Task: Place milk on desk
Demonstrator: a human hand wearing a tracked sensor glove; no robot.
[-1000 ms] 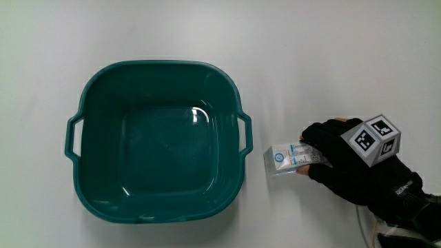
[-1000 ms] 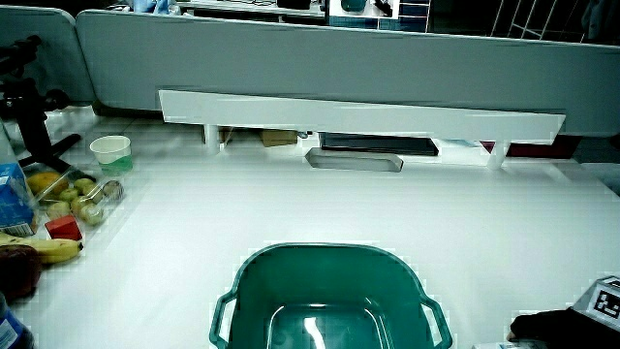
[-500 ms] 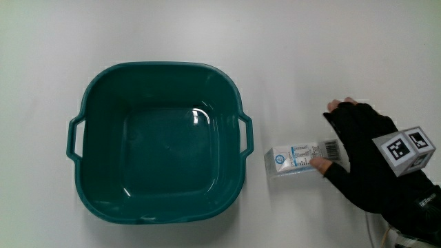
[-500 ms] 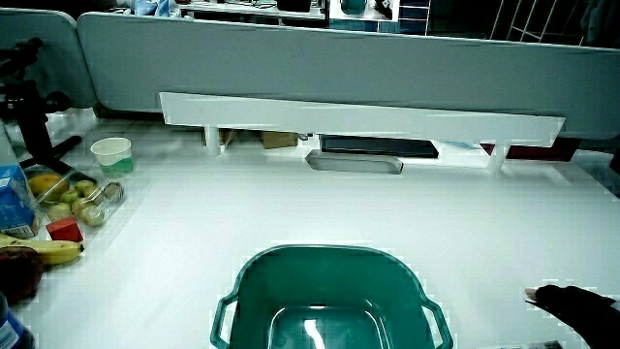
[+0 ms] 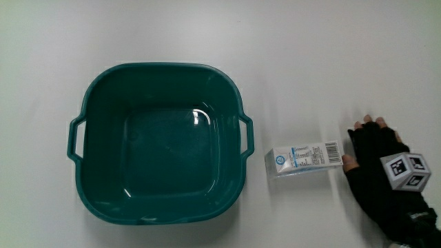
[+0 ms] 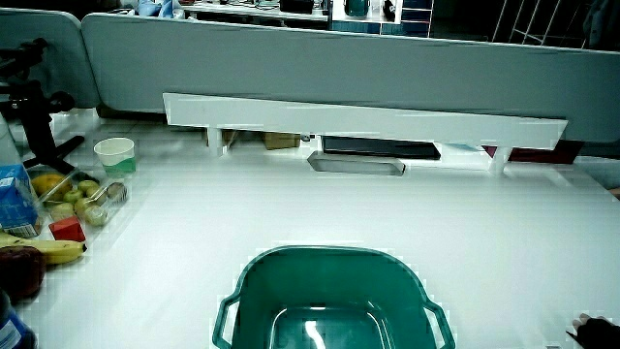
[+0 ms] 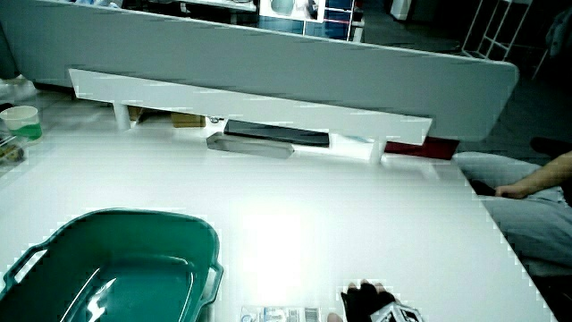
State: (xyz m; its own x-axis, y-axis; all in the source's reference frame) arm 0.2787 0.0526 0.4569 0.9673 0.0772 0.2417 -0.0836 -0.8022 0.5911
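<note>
We see the milk carton (image 5: 304,159) lying flat on the table between the green basin (image 5: 160,141) and the hand (image 5: 377,165); fingers loosely spread, holding nothing; best lifted away cleanly.

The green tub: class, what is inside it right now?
Nothing: the green tub shows only its bare, shiny floor. The milk carton lies on the table beside it, and the hand rests beside the carton.

milk (image 5: 304,158) lies between basin (image 5: 96,200) and hand (image 5: 383,175).
</note>
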